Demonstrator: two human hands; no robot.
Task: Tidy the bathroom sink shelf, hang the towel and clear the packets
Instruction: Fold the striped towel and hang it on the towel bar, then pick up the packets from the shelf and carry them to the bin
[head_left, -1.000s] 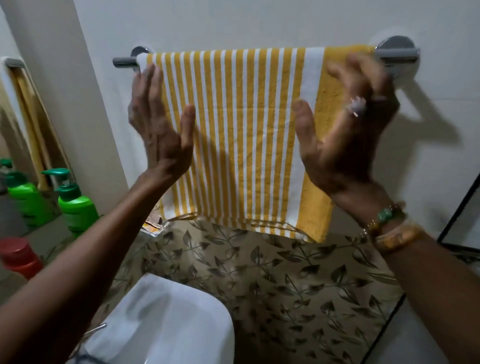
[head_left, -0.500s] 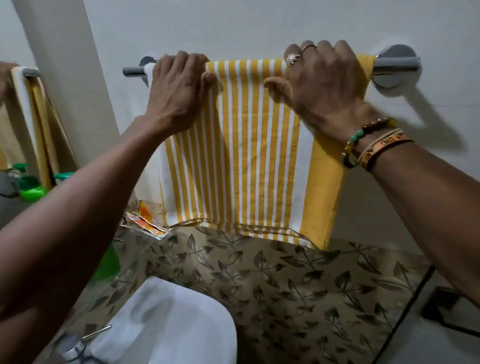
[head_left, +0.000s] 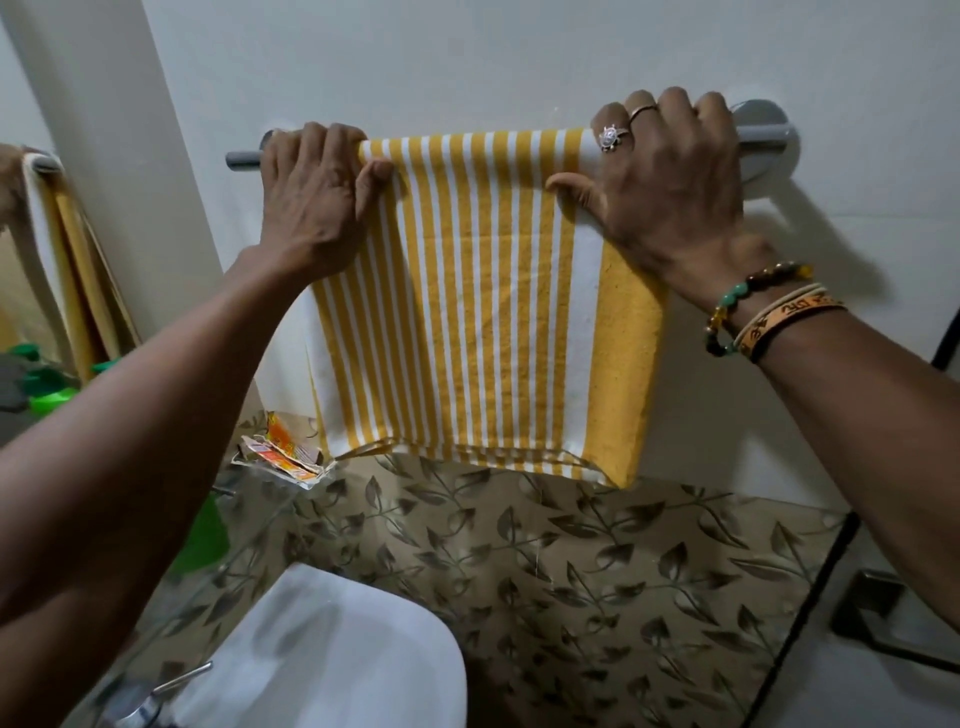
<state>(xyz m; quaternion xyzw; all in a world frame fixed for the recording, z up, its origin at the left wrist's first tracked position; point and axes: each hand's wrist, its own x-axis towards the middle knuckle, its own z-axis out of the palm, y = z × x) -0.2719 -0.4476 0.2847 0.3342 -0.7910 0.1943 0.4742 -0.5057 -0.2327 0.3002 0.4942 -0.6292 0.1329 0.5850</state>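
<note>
Above the chrome towel rail (head_left: 241, 158) the white wall (head_left: 467, 62) stands open; crumpled orange packets (head_left: 283, 454) clutter the glass shelf (head_left: 260, 525) beneath the yellow-striped towel (head_left: 483, 291).

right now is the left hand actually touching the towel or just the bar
Touching. The head view shows the left hand curled over the bar, with its thumb pressed onto the towel at the towel's top left edge.

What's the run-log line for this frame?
step: hang towel | left hand: grips towel on rail | right hand: grips towel on rail | packets: uncleared
</note>
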